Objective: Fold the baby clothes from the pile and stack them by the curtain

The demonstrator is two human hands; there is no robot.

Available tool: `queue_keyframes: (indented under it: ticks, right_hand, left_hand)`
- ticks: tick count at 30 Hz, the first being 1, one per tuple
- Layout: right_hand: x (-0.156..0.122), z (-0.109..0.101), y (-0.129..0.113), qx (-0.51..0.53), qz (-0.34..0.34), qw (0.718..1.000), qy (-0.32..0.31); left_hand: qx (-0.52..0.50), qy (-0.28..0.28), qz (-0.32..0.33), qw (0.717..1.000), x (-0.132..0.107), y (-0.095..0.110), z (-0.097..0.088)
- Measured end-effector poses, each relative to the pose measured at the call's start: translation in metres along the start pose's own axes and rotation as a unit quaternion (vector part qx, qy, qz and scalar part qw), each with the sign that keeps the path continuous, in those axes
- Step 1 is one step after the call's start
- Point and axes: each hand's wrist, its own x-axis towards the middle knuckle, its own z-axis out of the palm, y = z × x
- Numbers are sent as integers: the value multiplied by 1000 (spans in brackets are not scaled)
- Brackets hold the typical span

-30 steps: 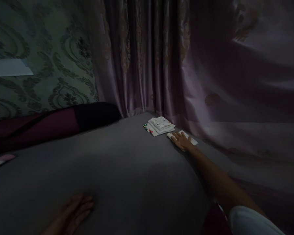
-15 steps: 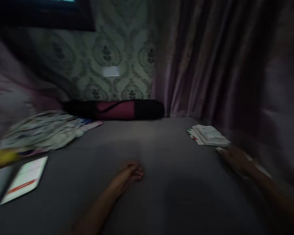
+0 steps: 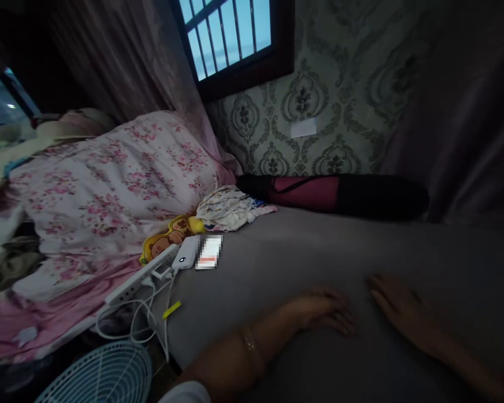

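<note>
My left hand (image 3: 325, 310) lies palm down on the grey bed sheet (image 3: 302, 246), fingers loosely curled and holding nothing. My right hand (image 3: 397, 305) rests flat on the sheet just to its right, fingers stretched out and empty. The two hands are close but apart. A crumpled patterned cloth (image 3: 229, 207) lies further back on the left, well beyond both hands.
A pink floral quilt (image 3: 109, 179) is piled at left. Beside it are a yellow toy (image 3: 172, 235), a white power bank (image 3: 185, 253), a power strip (image 3: 138, 277) with cables, and a fan grille (image 3: 98, 375) below. A dark and maroon bolster (image 3: 336, 193) lies along the wallpapered wall under a barred window (image 3: 231, 33).
The view has swung left, away from the folded cloths in the corner. My right hand left the small white cloth and came back beside my left hand on the sheet.
</note>
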Motion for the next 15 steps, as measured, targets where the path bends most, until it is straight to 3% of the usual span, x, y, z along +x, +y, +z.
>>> queue_keyframes:
  ticks: [2, 5, 6, 11, 15]
  right_hand:
    - [3, 7, -21, -6, -20, 1000, -20]
    - [2, 17, -30, -25, -35, 999, -24]
    - [1, 21, -30, -32, -39, 999, -18]
    - [-2, 27, -29, -50, -43, 998, 7]
    - [-3, 24, -30, -59, -63, 996, 17]
  left_hand:
    - [32, 1, 3, 999, -5, 16, -16]
    - [198, 128, 32, 971, -10, 46, -55]
    - [265, 189, 45, 944, -12, 59, -72]
    - [369, 380, 88, 843, -25, 128, -172]
    - [462, 501, 73, 728, -35, 176, -242]
